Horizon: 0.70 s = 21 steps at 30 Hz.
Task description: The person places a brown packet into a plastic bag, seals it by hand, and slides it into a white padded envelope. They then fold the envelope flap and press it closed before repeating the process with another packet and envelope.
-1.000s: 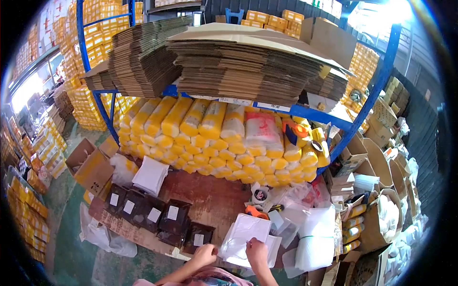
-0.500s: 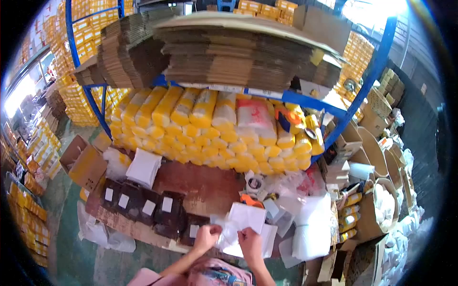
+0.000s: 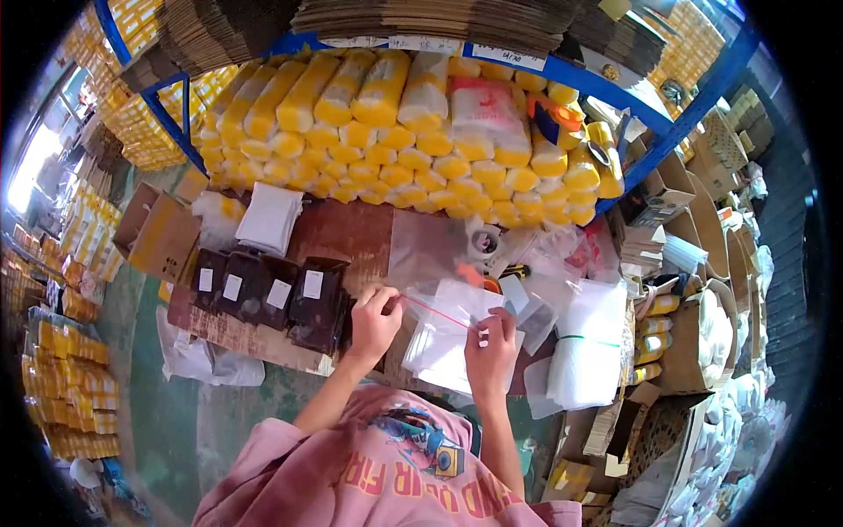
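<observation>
My left hand (image 3: 376, 321) and my right hand (image 3: 491, 353) pinch the two ends of a red line, which looks like the seal strip of a clear plastic bag (image 3: 428, 250). The bag's see-through film seems to spread away from me, beyond the strip. Beneath my hands lie white sheets (image 3: 443, 353), partly covered by my right hand. To the left of my left hand stands a row of dark packages (image 3: 316, 314) with white labels.
White folded sheets (image 3: 269, 218) lie at the table's back left. A roll of tape (image 3: 485, 241) sits behind my hands. Clear plastic bags (image 3: 587, 351) are stacked at right. Yellow-ended packs (image 3: 378, 167) fill the shelf beneath cardboard (image 3: 430, 22).
The view has tilted downward. My hands have stretched the clear bag apart, so its red strip now shows taut between them. The dark package nearest my left hand is no longer visible.
</observation>
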{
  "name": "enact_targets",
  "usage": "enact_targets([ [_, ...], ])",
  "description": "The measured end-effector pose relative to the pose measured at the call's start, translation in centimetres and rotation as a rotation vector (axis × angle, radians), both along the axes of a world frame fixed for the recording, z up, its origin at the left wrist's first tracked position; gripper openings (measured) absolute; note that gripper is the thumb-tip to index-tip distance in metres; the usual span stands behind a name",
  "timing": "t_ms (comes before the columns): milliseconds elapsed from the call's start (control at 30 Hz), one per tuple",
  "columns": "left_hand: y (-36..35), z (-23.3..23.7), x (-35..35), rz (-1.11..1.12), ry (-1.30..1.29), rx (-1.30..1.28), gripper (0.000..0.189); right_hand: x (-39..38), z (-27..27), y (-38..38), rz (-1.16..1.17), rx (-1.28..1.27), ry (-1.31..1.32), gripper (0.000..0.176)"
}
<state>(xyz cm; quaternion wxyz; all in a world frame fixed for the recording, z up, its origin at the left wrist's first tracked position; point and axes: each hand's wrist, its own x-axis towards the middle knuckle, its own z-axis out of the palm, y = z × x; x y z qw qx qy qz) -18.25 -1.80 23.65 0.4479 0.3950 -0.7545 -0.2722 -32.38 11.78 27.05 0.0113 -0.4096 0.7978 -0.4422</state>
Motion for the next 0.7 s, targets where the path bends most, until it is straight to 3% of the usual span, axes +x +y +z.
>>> enact_targets([
  [133,-0.1,-0.5,0.5,-0.080,-0.048,-0.082,0.015,-1.0,-0.1,-0.1,0.270,0.057,0.413,0.010],
  [267,-0.5,-0.6,0.9,-0.203,-0.046,-0.072,0.020,-1.8,-2.8,0.4,0.513,0.020,0.029,0.020],
  [300,-0.5,-0.6,1.1,-0.220,-0.053,-0.068,0.021,-1.6,-2.3,0.9,0.496,0.147,-0.131,0.025],
  [400,0.1,0.3,1.5,-0.287,-0.143,0.036,0.020,-1.5,-1.2,1.3,0.509,0.253,-0.256,0.020],
  [500,-0.2,0.7,2.0,-0.347,-0.172,-0.034,0.017,-1.6,-1.3,1.4,0.562,0.146,-0.266,0.022],
  [600,-0.4,0.8,3.1,-0.331,-0.262,0.147,0.021,-1.3,-1.2,1.0,0.477,0.115,-0.207,0.020],
  [700,-0.2,-1.4,2.3,-0.198,-0.052,0.437,0.023,-0.6,-2.4,0.1,0.424,0.064,-0.224,0.016],
])
